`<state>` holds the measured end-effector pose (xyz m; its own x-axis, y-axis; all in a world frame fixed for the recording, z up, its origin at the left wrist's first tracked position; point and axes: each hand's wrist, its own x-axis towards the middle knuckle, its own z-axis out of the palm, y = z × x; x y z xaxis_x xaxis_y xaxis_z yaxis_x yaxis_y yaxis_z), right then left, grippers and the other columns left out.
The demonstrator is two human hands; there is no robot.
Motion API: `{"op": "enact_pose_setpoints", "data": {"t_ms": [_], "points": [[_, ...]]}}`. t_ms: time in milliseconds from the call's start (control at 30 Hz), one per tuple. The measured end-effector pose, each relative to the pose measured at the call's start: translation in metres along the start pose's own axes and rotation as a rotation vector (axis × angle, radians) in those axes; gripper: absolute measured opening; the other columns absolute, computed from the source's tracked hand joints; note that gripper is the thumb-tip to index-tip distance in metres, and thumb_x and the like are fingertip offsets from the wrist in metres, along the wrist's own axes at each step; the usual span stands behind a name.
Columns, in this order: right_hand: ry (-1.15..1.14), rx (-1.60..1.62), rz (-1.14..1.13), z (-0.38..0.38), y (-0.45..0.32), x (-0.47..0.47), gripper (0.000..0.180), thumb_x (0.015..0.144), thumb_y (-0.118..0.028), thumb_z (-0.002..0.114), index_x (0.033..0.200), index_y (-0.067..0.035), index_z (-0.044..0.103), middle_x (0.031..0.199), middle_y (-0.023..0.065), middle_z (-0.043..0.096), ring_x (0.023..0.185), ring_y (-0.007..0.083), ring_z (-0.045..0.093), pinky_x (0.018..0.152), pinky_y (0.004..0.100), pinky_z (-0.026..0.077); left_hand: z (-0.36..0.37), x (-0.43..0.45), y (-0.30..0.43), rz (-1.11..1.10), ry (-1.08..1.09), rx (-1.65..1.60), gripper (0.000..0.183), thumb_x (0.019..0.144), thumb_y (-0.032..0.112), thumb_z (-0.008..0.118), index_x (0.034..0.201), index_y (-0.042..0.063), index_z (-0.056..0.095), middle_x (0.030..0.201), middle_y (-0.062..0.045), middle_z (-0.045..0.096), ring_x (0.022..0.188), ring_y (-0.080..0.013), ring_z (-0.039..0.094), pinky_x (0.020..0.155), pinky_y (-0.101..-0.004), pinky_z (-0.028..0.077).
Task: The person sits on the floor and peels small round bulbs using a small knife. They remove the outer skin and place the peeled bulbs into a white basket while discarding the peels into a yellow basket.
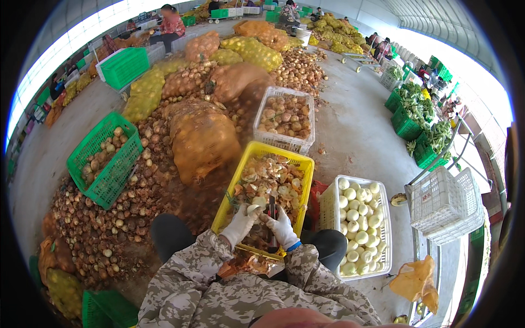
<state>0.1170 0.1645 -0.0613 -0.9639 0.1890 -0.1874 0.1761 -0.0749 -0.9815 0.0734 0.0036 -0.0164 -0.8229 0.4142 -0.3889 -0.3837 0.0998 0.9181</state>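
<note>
My left hand [239,225], in a white glove, holds a pale, partly peeled onion [253,208] over a yellow plastic crate [223,205]. Close beside it is my right hand [283,228], gloved in white with a blue cuff, its fingers closed around something small that the glove partly hides; whether it is a knife cannot be told. A dark, long bar with red parts [272,221] runs lengthwise across the crate between and under the hands. Dry onion skins [272,176] fill much of the crate.
At the right stands a white crate [387,229] of peeled onions. Ahead is another white crate [262,135] with unpeeled onions. A green crate [102,180], a large mesh sack [205,139] and loose onions [102,238] lie left. A cart with stacked crates [439,201] stands far right.
</note>
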Motion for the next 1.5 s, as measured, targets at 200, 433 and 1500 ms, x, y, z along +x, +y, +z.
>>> {"op": "enact_pose_setpoints", "data": {"t_ms": [200,433,1500], "points": [[0.033,0.537,-0.027,-0.014,-0.022,-0.002,0.039,0.086,-0.005,0.074,0.120,-0.006,0.055,0.094,0.0003,0.066,0.073,0.0090,0.062,0.061,0.0235,0.052,0.004,-0.002,0.023,0.217,-0.318,0.180,0.059,0.097,0.028,0.062,0.147,0.008,0.038,0.135,-0.009,0.051,0.124,-0.0167,0.048,0.106,-0.0294,0.038],[0.061,0.640,0.099,-0.008,-0.028,-0.021,0.038,0.097,-0.035,0.058,0.116,-0.002,0.057,0.082,0.0050,0.064,0.061,0.0135,0.060,0.054,0.0271,0.051,0.004,-0.019,0.010,0.179,-0.242,-0.560,0.048,0.095,0.011,0.062,0.140,0.008,0.044,0.129,-0.009,0.059,0.117,-0.0223,0.059,0.093,-0.0348,0.054],[-0.205,-0.614,-0.339,0.033,0.049,-0.047,0.021,0.088,-0.016,0.059,0.103,-0.001,0.056,0.100,0.0239,0.062,0.095,0.0435,0.060,0.080,0.0474,0.050,-0.036,-0.042,-0.081,-0.138,0.159,-0.121,0.097,0.078,0.044,0.081,0.144,0.000,0.026,0.131,-0.010,0.050,0.121,-0.0173,0.049,0.105,-0.0284,0.038]]}}
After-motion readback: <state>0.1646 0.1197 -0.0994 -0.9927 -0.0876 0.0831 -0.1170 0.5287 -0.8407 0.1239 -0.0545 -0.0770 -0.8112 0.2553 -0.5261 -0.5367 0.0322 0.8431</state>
